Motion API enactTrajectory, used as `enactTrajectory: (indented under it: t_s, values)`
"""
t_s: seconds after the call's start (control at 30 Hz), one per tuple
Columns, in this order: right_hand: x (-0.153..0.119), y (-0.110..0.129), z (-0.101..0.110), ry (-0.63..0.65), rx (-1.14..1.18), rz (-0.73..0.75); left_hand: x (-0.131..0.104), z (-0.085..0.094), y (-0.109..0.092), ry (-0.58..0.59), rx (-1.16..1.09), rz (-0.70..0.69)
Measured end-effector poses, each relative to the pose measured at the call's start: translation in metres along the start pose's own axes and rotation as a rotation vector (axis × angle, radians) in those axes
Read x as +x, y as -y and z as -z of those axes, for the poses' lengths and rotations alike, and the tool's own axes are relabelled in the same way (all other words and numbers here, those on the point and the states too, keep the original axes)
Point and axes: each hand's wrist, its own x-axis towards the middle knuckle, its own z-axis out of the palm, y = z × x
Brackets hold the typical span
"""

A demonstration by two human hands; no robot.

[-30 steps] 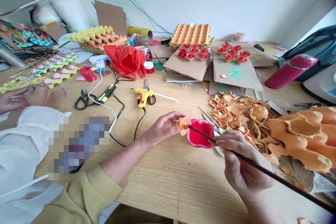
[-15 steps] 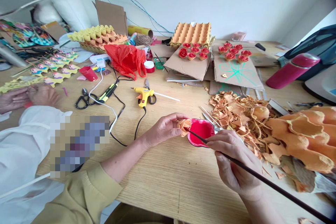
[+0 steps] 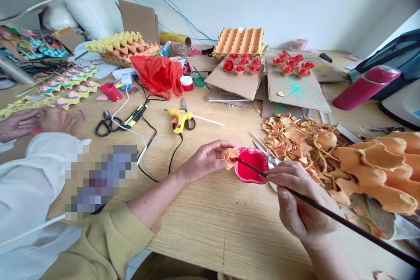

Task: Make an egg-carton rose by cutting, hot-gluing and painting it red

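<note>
Brush [image 3: 315, 208] tip points up-left.

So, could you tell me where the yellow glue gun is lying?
The yellow glue gun lies mid-table, beyond the left hand, just right of the black scissors.

Eleven red roses [image 3: 229, 66]; one glue gun [image 3: 179, 119]

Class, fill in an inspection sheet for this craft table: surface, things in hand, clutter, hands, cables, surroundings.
Surface: wooden table, crowded.
Things in hand: orange paper flower beside red paint dish; long brush tip at the flower.
Clutter: orange scraps, glue gun, red bag, painted roses, egg tray.
Hands: left hand pinches flower; right hand grips brush.
Cables: black cord, white cord.
Surroundings: another person's hands at left.
</note>
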Motion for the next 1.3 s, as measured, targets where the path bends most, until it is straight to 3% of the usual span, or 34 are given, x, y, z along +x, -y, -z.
enactTrajectory:
  t_s: [0.23, 0.4, 0.57, 0.8, 1.03, 1.3]
  values:
    - [0.0, 0.0, -0.003, 0.035, -0.014, -0.018, 0.0, 0.001, 0.003, 0.005, 0.008, 0.007]
    - [-0.002, -0.004, -0.002, -0.069, 0.042, 0.013, 0.0, 0.004, 0.005, 0.006, 0.012, -0.004]
    - [-0.004, -0.004, -0.001, 0.029, 0.074, -0.061, 0.001, 0.001, 0.0, -0.019, -0.035, 0.021]
    - [-0.004, -0.007, 0.0, -0.175, -0.023, -0.041, 0.001, 0.003, -0.001, -0.007, -0.195, 0.056]
    - [-0.005, -0.009, 0.002, -0.092, -0.281, -0.163, 0.003, 0.006, -0.003, -0.025, -0.296, 0.058]
    - [-0.002, -0.012, -0.001, 0.055, -0.367, -0.119, 0.002, 0.009, -0.004, -0.092, -0.221, 0.111]
